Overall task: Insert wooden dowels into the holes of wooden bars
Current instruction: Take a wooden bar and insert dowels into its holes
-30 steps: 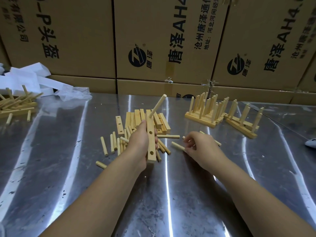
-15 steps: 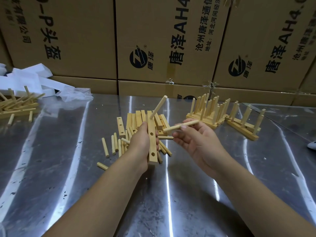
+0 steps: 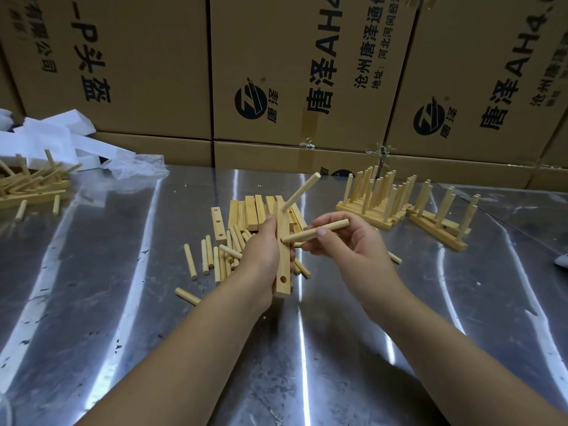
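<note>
Item: wooden bar [image 3: 283, 259], held on end above the table in your left hand [image 3: 264, 256], fingers wrapped round its middle; one dowel [image 3: 301, 192] already seated in its top hole and slanting up to the right, the bottom hole open. Second dowel [image 3: 315, 231] pinched near mid-length between thumb and fingertips of your right hand [image 3: 353, 244], its left end touching the bar's face at the middle hole. Handling, by judgement: both parts light, stiff, dry wood; grip the dowel close to the entering end and keep it square, since a tilted peg may bind. Nearby: loose dowels [image 3: 212, 256] and spare bars [image 3: 252, 212] just behind; finished bars [image 3: 378, 198] to the right. Surface: shiny metal table [image 3: 123, 302], probably slippery. Room: printed cardboard cartons [image 3: 301, 72] stacked behind.
</note>
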